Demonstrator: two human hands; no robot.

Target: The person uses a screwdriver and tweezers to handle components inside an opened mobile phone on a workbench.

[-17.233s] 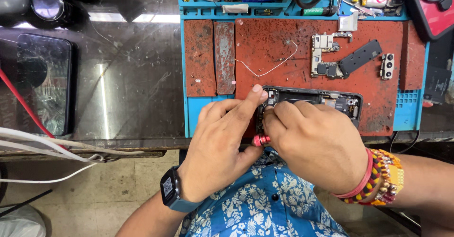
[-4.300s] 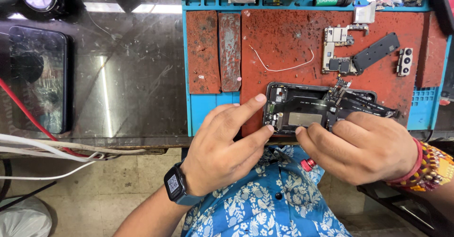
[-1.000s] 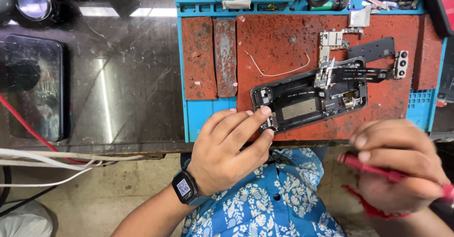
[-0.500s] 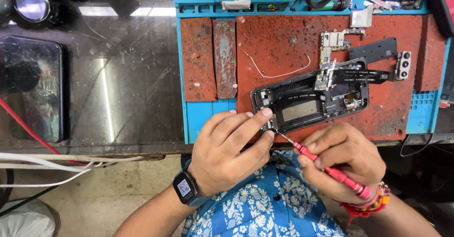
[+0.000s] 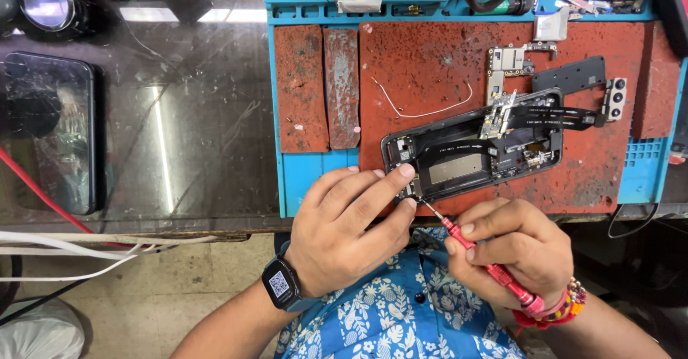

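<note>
Opened phone (image 5: 476, 151) lies back-side up on the red work mat (image 5: 430, 65), tilted, near edge of the table (image 5: 179, 151). Left hand (image 5: 344, 230) pins the phone's lower-left corner: index and thumb tips pressed on the frame, closed onto it. Right hand (image 5: 512, 248) is wrapped around a red precision screwdriver (image 5: 480, 259) in a pencil-style grip, fingers clamped on the shaft. Its tip sits at the phone's bottom-left corner, just beside the left fingertips; whether it is seated in a screw head is too small to tell.

Step in hand, as a judgement: working a small screw at that corner. To do it well: keep the driver in line with the screw rather than slanted, since it looks quite angled now and could cam out. Press down lightly and turn with fingertips, not the wrist. Left hand should keep the frame flat on the mat so it does not pivot. Keep the left fingertips clear of the tip in case of a slip.

Risks: the flex cable (image 5: 552, 115) and small board (image 5: 498, 112) are lifted over the phone's upper right, and the camera module (image 5: 615, 97) hangs off the end, so avoid dragging the phone. Loose parts nearby: metal bracket (image 5: 505, 61), black cover plate (image 5: 570, 76), white wire (image 5: 423, 104). A second phone (image 5: 46, 133) lies well apart at left.
</note>
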